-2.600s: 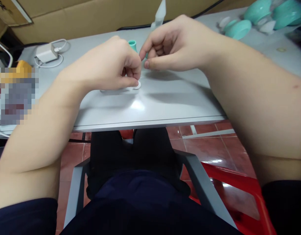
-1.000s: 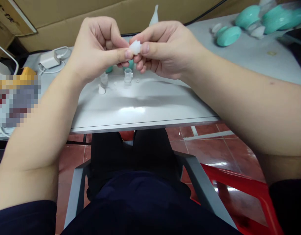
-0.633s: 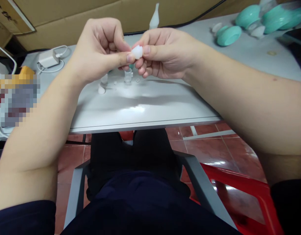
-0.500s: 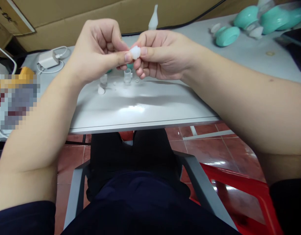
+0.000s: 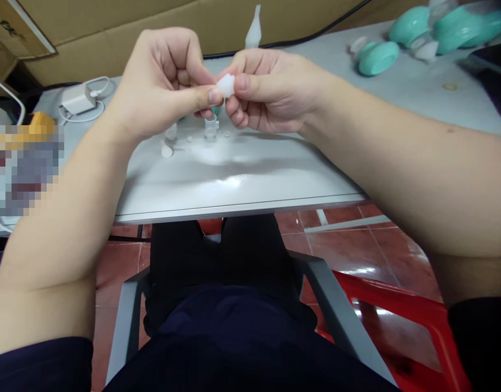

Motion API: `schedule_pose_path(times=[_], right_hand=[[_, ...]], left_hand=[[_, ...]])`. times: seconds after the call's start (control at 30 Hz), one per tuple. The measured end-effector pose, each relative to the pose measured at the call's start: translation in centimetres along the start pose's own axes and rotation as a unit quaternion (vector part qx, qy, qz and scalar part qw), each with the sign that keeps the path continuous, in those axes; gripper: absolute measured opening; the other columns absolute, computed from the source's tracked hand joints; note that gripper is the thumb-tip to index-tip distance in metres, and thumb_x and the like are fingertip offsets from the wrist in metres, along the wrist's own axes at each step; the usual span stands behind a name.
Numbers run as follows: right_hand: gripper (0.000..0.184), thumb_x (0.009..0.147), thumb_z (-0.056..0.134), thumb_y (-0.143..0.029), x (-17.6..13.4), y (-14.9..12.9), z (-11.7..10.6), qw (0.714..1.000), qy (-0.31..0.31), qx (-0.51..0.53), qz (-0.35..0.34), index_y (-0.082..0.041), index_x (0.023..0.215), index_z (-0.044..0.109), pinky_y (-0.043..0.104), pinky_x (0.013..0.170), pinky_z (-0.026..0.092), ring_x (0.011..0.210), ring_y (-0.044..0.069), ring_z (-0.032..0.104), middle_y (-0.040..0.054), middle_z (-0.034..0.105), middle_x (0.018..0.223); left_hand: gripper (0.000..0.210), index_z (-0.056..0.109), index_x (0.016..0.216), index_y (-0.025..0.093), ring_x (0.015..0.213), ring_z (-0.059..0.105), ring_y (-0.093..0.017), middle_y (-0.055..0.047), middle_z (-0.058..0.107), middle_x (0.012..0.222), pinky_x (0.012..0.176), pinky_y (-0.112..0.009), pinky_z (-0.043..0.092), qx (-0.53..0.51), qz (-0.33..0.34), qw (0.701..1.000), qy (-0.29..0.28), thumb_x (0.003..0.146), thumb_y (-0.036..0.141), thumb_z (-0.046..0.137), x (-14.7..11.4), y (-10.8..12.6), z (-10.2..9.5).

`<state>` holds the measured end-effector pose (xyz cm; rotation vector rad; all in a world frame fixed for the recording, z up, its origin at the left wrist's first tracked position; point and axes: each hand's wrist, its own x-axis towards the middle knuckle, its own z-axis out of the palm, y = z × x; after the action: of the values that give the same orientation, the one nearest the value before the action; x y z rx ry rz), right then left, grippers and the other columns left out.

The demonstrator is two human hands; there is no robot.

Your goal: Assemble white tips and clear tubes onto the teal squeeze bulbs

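Observation:
A small white translucent piece (image 5: 226,86), soft-looking and rounded, is pinched between both hands above the table. My left hand (image 5: 168,81) is closed on its left side with thumb and forefinger. From the right, my right hand (image 5: 270,90) grips the same piece, its other fingers curled below. Beneath the hands on the table stand a clear plastic cup-like part (image 5: 211,127) and a white teardrop-shaped piece (image 5: 166,150). A tiny ring (image 5: 227,134) lies near the cup. Behind my right hand, a white pointed nozzle (image 5: 254,30) stands upright, its base hidden.
Several mint-green bulbs (image 5: 378,58) with white fittings lie at the back right, near a dark flat object (image 5: 489,81). A white charger (image 5: 79,99) with its cable sits at the left. Cardboard (image 5: 152,27) walls the back. A red stool (image 5: 397,302) stands below right.
The white piece has turned slightly between my fingers, and my right thumb has shifted a little on it. Both hands stay in nearly the same place.

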<state>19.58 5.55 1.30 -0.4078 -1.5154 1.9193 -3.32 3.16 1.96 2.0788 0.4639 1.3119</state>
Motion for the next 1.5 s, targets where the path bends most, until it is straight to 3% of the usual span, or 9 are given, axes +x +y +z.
schedule_pose_path(times=[0.17, 0.37, 0.6, 0.8, 1.07, 1.23, 1.33, 1.43, 1.5], right_hand=[[0.007, 0.113, 0.059, -0.008, -0.1, -0.7, 0.0, 0.998, 0.021, -0.049, -0.018, -0.006, 0.113, 0.066, 0.018, 0.059, 0.063, 0.06, 0.011, 0.073, 0.0051, 0.078, 0.081], [0.02, 0.094, 0.056, 0.014, -0.8, -2.3, 0.2, 0.98, 0.046, -0.188, -0.056, -0.002, 0.096, 0.068, 0.024, 0.059, 0.065, 0.059, 0.017, 0.075, 0.0118, 0.078, 0.079], [0.022, 0.092, 0.065, 0.012, -1.6, -3.1, -0.3, 0.935, -0.065, -0.348, 0.027, -0.009, 0.097, 0.069, 0.018, 0.063, 0.065, 0.068, 0.014, 0.079, 0.0084, 0.082, 0.086], [0.021, 0.084, 0.081, 0.009, -1.6, -2.9, -0.6, 0.882, -0.076, -0.462, 0.061, -0.01, 0.093, 0.08, 0.006, 0.052, 0.043, 0.054, 0.0, 0.057, -0.0045, 0.07, 0.07], [0.013, 0.09, 0.087, -0.006, -1.5, -2.3, 0.2, 0.806, -0.09, -0.581, 0.068, -0.013, 0.1, 0.083, 0.02, 0.061, 0.046, 0.064, 0.006, 0.061, -0.0041, 0.073, 0.077], [0.015, 0.088, 0.09, -0.011, -1.6, -2.4, 0.0, 0.807, -0.086, -0.58, 0.074, -0.017, 0.099, 0.082, 0.023, 0.061, 0.049, 0.068, 0.009, 0.065, -0.0019, 0.076, 0.081], [0.016, 0.085, 0.093, -0.013, -1.9, -2.6, -0.4, 0.842, -0.078, -0.532, 0.045, -0.016, 0.098, 0.083, 0.021, 0.059, 0.05, 0.067, 0.009, 0.066, -0.0004, 0.076, 0.08], [0.013, 0.088, 0.088, -0.008, -1.9, -3.2, -0.6, 0.876, 0.008, -0.479, -0.063, -0.013, 0.089, 0.076, 0.015, 0.06, 0.044, 0.067, 0.004, 0.061, -0.0016, 0.071, 0.077], [0.017, 0.095, 0.077, -0.008, -1.6, -3.7, -0.7, 0.871, 0.097, -0.459, -0.146, -0.013, 0.084, 0.064, 0.012, 0.064, 0.039, 0.069, 0.0, 0.055, -0.0046, 0.062, 0.075]], left_hand=[[0.08, 0.065, 0.078, 0.022, 0.067, 0.079, -0.019, -0.007, 0.082, 0.084, 0.055, -0.033, 0.063, 0.037, 0.008, 0.999, 0.022, 0.068, 0.095, 0.095, 0.0, 0.3, -0.2], [0.047, 0.084, 0.084, 0.026, 0.063, 0.072, -0.019, -0.006, 0.078, 0.075, 0.051, -0.035, 0.054, 0.091, -0.037, 0.995, -0.017, 0.071, 0.061, 0.112, -0.1, 2.5, -1.0], [0.007, 0.08, 0.079, 0.03, 0.049, 0.047, -0.012, 0.002, 0.065, 0.06, 0.045, -0.032, 0.037, 0.234, 0.011, 0.963, -0.135, 0.075, 0.032, 0.084, -0.3, 2.4, -1.3], [0.015, 0.082, 0.084, 0.027, 0.052, 0.049, -0.014, 0.001, 0.067, 0.061, 0.049, -0.032, 0.038, 0.278, -0.051, 0.932, -0.226, 0.071, 0.026, 0.075, -0.3, 2.5, -1.7], [0.026, 0.086, 0.089, 0.015, 0.065, 0.054, -0.013, -0.003, 0.069, 0.071, 0.07, -0.033, 0.046, 0.369, -0.143, 0.883, -0.253, 0.086, 0.028, 0.063, -0.3, 6.1, 0.5], [0.035, 0.089, 0.101, 0.016, 0.064, 0.054, -0.013, -0.001, 0.065, 0.07, 0.067, -0.033, 0.044, 0.361, -0.134, 0.894, -0.23, 0.082, 0.031, 0.064, -0.4, 5.4, 0.2], [0.034, 0.089, 0.1, 0.016, 0.062, 0.056, -0.014, -0.003, 0.067, 0.069, 0.062, -0.034, 0.045, 0.312, -0.105, 0.922, -0.206, 0.083, 0.036, 0.067, -0.6, 4.9, -0.1], [0.025, 0.087, 0.096, 0.02, 0.059, 0.06, -0.016, -0.003, 0.069, 0.068, 0.057, -0.036, 0.048, 0.279, -0.095, 0.939, -0.175, 0.083, 0.038, 0.074, -0.6, 4.4, -0.2], [0.019, 0.085, 0.092, 0.022, 0.054, 0.059, -0.017, -0.002, 0.068, 0.065, 0.051, -0.036, 0.045, 0.264, -0.064, 0.952, -0.145, 0.082, 0.037, 0.078, -0.5, 4.0, -0.4]])
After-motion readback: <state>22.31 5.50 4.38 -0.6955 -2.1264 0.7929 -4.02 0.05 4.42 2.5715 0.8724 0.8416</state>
